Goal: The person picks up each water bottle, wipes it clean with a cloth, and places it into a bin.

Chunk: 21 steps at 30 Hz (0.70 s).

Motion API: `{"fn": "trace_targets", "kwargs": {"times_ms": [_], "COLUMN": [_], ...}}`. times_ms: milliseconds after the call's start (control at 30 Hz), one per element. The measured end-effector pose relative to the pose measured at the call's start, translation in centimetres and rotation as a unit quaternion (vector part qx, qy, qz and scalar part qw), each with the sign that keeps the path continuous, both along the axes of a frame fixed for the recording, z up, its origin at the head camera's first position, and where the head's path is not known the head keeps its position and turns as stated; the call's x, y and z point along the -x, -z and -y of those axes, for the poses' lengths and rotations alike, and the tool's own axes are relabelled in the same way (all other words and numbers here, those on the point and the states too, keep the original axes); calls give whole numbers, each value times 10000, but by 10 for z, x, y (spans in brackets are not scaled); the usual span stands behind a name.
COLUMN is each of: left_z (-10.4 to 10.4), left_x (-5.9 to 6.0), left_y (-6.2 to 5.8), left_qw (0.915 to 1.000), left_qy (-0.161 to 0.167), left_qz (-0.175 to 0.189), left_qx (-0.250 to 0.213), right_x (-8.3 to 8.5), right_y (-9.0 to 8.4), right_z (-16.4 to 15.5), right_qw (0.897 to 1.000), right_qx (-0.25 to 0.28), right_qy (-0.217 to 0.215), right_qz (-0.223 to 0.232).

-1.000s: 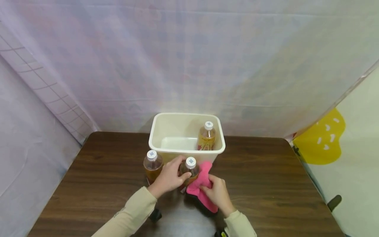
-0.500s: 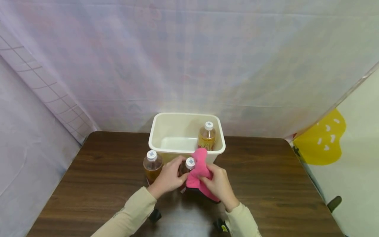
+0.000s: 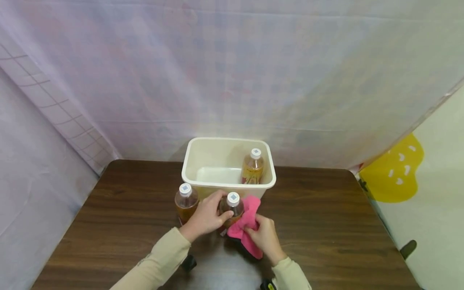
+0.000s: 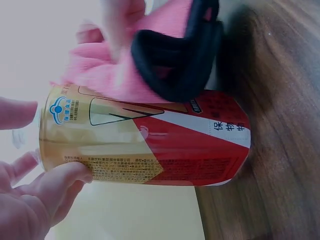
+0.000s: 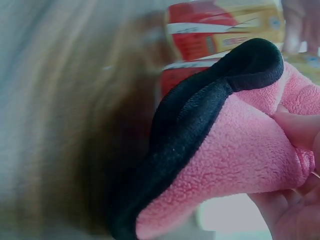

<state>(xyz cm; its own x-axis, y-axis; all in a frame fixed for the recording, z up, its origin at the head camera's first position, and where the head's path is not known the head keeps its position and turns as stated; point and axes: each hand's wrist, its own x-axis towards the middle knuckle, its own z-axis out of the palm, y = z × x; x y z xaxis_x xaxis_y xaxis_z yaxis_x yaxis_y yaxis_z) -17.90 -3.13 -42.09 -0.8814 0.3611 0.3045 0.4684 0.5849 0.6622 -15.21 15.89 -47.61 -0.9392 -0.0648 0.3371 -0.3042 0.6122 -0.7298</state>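
Note:
A bottle with a white cap [image 3: 233, 198] stands on the table in front of the tub, its gold and red label [image 4: 145, 145] plain in the left wrist view. My left hand [image 3: 206, 215] holds this bottle by its upper part, thumb on the near side. Against its right side lies a bunched pink cloth [image 3: 248, 221] with a black edge [image 5: 185, 120]. My right hand [image 3: 266, 237] pinches the cloth between thumb and fingers. Left of my left hand stands a second bottle [image 3: 186, 203], upright with a white cap.
Behind the bottles is a cream tub [image 3: 228, 186] with another upright bottle [image 3: 252, 167] at its right side. The brown wooden table [image 3: 326, 225] runs back to a pale curtain [image 3: 232, 72].
My right hand moved the cloth up over the bottle's upper side half a second ago, then back down along its right side. The left hand kept its hold on the bottle.

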Motion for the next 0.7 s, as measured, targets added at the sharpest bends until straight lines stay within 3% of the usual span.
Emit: {"fn": "trace_targets", "kwargs": {"times_ms": [167,433,700], "left_z": [0,-2,-12], "left_x": [0,0,-1], "left_y": [0,1,4], "left_qw": [9999,10000,9989], "left_qy": [79,54,-462], "left_qz": [57,63,-64], "left_qx": [-42,1,85], "right_x": [2,5,4], "right_y": [16,32,34], "right_z": [-3,-8,-7], "right_qw": [9993,9993,9993], "right_qx": [-12,-207,-196], "right_qy": [38,0,112], "right_qz": [370,295,313]}}
